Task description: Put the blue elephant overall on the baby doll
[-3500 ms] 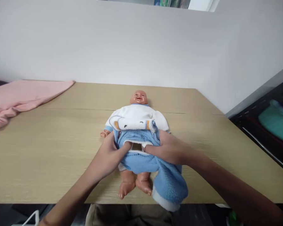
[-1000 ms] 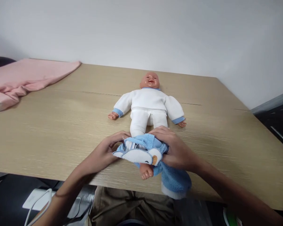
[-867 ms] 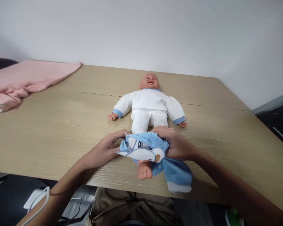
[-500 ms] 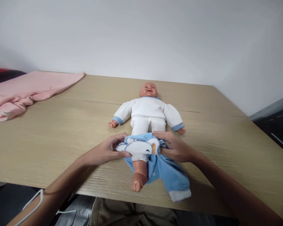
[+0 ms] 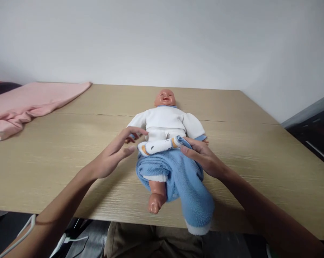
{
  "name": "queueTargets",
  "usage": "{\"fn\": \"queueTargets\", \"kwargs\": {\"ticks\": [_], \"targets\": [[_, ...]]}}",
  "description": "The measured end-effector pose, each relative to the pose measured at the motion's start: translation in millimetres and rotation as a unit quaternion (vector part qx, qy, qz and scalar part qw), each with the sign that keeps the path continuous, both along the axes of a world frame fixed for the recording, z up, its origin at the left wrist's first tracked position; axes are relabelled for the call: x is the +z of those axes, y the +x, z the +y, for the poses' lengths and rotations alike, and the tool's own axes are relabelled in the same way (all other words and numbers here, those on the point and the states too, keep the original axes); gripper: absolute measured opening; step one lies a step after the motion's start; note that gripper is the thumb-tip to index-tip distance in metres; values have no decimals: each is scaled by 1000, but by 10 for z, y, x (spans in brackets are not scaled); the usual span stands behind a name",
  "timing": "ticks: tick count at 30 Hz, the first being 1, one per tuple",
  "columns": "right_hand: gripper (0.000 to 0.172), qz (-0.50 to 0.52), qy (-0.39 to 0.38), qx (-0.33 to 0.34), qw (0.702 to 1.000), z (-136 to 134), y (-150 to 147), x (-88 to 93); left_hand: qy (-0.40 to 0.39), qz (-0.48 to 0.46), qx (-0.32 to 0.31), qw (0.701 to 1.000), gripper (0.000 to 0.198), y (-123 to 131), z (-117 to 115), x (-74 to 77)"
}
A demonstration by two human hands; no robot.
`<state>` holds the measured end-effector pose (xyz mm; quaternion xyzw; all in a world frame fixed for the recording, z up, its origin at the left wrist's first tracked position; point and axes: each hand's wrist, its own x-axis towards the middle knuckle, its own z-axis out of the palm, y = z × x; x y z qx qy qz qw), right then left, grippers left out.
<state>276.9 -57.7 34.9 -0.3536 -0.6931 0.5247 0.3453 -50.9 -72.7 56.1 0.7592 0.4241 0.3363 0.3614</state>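
Observation:
A baby doll [image 5: 164,118] in a white top with blue cuffs lies on its back, head away from me. Blue fleece trousers [image 5: 187,186] are bunched over its legs, with a folded white-and-orange animal-face piece across the upper edge. One bare foot [image 5: 155,204] sticks out of a white-edged trouser leg, while the other leg end lies flat toward me, its foot hidden. My right hand [image 5: 205,157] pinches the trousers' upper right edge, thumb on top. Beside the upper left edge, my left hand [image 5: 110,154] has its thumb and fingers apart, holding nothing.
The doll lies on a light wooden table [image 5: 56,172] against a pale wall. Pink cloth [image 5: 43,96] is spread at the far left, with a dark and red item behind it. A black object [image 5: 312,132] stands beyond the right edge. White cables hang below at the left.
The trousers have moved up the doll's legs, and the left trouser leg now covers the thigh and shin. My left hand has let go of the fabric and moved away leftward.

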Motion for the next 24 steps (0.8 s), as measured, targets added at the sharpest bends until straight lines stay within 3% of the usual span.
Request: {"fn": "queueTargets", "kwargs": {"ticks": [3, 5, 7, 12, 17, 21, 24], "targets": [[52, 21, -28, 12, 999, 24, 4, -59, 13, 57, -56, 997, 45, 308, 129, 287], [57, 31, -41, 24, 998, 47, 21, -105, -42, 132, -156, 978, 32, 534, 311, 437], [61, 37, -53, 26, 998, 68, 48, -126, -82, 147, -243, 955, 31, 710, 528, 505], [55, 23, -81, 56, 995, 89, 147, -19, -163, 75, -334, 925, 23, 835, 877, 372], [47, -22, -91, 165, 982, 130, 309, 112, -252, 67, -387, 884, 20, 827, 879, 224], [60, 29, -119, 135, 983, 157, 389, 106, -285, 92, -451, 841, 20, 831, 887, 168], [58, 44, -162, 147, 975, 121, 362, 138, -310, 104, -464, 823, 26, 769, 874, 108]]}}
